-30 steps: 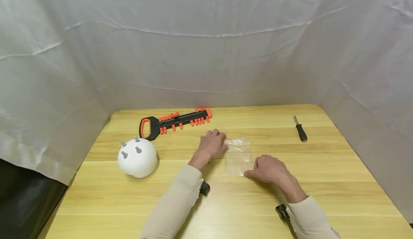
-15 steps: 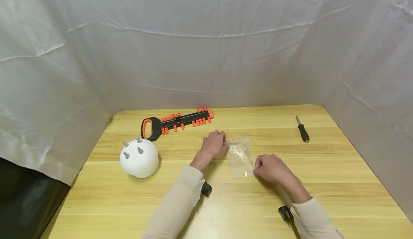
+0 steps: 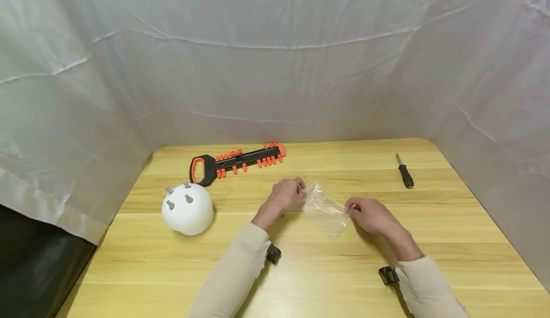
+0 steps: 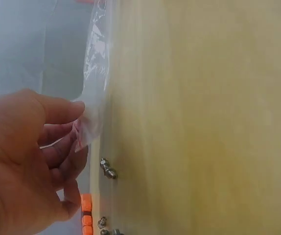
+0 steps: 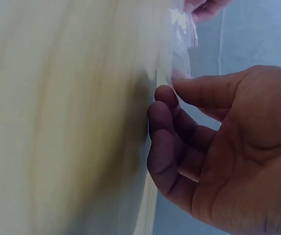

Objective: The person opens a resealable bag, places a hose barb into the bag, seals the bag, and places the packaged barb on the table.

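A clear zip-top plastic bag (image 3: 323, 209) is stretched between the two hands over the wooden table. My left hand (image 3: 287, 194) pinches its upper left corner, thumb against fingers; the left wrist view shows the bag (image 4: 96, 63) running away from that thumb. On the bag's right side, my right hand (image 3: 370, 214) pinches an edge between thumb and forefinger, its other fingers curled, as the right wrist view shows. Several small metal fittings (image 4: 108, 169) lie on the table beyond the left hand in the left wrist view.
A white rounded object (image 3: 187, 211) with several grey pegs on top stands at the left. Behind it lies a black-and-orange rack with a handle (image 3: 245, 159). A black-handled screwdriver (image 3: 405, 172) rests at the back right. Pale fabric (image 3: 275, 79) walls surround the wooden table (image 3: 318, 280).
The bag lay flat; now it is lifted and tilted. My right hand has gone from touching its lower right corner to pinching it and has moved up and right.
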Available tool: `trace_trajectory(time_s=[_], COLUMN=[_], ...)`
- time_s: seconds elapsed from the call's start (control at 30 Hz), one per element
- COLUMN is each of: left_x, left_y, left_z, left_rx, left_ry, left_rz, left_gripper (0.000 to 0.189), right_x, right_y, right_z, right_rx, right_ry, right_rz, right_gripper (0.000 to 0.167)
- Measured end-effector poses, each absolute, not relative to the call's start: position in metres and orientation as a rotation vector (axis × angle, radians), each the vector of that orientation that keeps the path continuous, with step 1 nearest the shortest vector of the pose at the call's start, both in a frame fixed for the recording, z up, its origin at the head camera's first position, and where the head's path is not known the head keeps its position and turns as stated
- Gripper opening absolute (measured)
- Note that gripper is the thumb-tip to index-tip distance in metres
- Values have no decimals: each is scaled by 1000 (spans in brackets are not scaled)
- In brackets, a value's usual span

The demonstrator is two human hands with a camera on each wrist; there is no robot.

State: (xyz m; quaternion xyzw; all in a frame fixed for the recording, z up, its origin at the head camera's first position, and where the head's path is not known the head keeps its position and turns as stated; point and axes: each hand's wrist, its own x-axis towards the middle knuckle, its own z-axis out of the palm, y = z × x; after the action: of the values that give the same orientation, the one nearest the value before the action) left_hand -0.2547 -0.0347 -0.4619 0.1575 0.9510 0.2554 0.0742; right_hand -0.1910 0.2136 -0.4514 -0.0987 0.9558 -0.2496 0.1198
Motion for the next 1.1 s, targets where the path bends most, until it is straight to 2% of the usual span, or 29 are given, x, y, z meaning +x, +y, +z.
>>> trace_trajectory(time_s=[0.3,0.53,0.83,0.93,1.1], left_x=[-236,-227,-219,-217,-216], left_y=[-40,-38,-33,-31,-29], left_z=[-457,-457,-456,-457,-457], left_rx=[319,281,245,251,235], left_ry=[2782,2819,2816,2811,2801], left_rz=[933,954,978,978,977], left_gripper=[9,5,6,4,3], right_x=[-204,-208,-206,-205,-202], right_y=[220,218,209,208,205], right_z=[-454,-455,-452,-450,-447], right_rx=[-217,-254,-354,-344,-349], right_ry=[2826,2815,2833,2824,2821], right_rz=[-728,-746,-670,-655,-616], right_gripper=[21,50,71,70,60])
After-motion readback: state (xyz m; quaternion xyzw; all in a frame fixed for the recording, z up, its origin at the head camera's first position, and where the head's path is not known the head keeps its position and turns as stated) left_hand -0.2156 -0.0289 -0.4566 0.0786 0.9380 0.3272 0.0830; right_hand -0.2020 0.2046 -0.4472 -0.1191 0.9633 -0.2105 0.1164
